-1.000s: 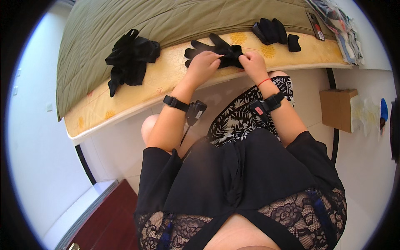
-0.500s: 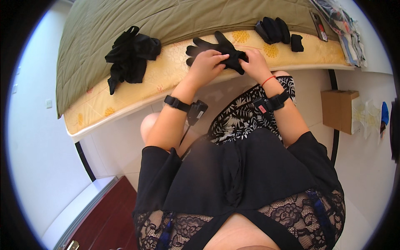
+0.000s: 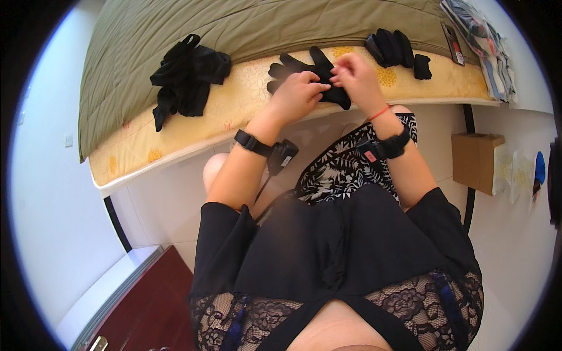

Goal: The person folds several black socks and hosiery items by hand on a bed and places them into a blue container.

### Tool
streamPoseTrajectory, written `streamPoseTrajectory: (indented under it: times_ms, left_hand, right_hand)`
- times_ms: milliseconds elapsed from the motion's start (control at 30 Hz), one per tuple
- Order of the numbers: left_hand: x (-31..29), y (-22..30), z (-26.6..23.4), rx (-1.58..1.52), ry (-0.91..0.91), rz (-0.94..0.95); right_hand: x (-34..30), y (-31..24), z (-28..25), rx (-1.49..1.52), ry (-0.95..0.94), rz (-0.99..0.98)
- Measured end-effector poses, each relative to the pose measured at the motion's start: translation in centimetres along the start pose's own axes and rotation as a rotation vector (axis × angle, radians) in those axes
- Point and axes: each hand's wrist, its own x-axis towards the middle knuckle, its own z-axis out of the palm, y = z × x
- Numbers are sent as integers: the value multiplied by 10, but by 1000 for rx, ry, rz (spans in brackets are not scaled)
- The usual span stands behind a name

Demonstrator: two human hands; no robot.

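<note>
A black fabric glove [image 3: 336, 97] lies on the mattress in front of me, its fingers pointing left and its cuff to the right. My left hand [image 3: 297, 96] lies across the near side of the glove, fingertips closed on its fabric. Over the cuff side, my right hand [image 3: 358, 82] has its fingers bent and drawn together in a pinch. What they hold, if anything, does not show. Part of the glove's palm is hidden beneath both hands.
Crumpled black cloth [image 3: 190, 76] lies left of the glove. Rolled black bundles [image 3: 391, 48] and a small black piece [image 3: 422, 66] sit to the right, near a phone-like object [image 3: 453, 44]. An olive quilt [image 3: 263, 23] covers the mattress's far side. A cardboard box [image 3: 475, 162] stands right.
My right hand has let go of the glove's cuff edge and moved up and slightly right, its fingers drawn together. The left hand stays on the glove, its fingertips shifted slightly.
</note>
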Motion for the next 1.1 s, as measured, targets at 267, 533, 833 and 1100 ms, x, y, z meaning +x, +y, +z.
streamPoseTrajectory:
  times_ms: [267,533,833,1100]
  left_hand:
    - [-2,-27,-41,314,183,-424]
    - [1,-28,-41,-187,209,-396]
    - [29,-16,-12,-380,346,-224]
    - [46,-29,11,119,181,-400]
  right_hand:
    - [-7,19,24,-228,-119,-7]
    - [6,12,26,-290,-8,73]
    - [3,16,26,-419,-19,-352]
    - [-15,4,8,-773,-120,-274]
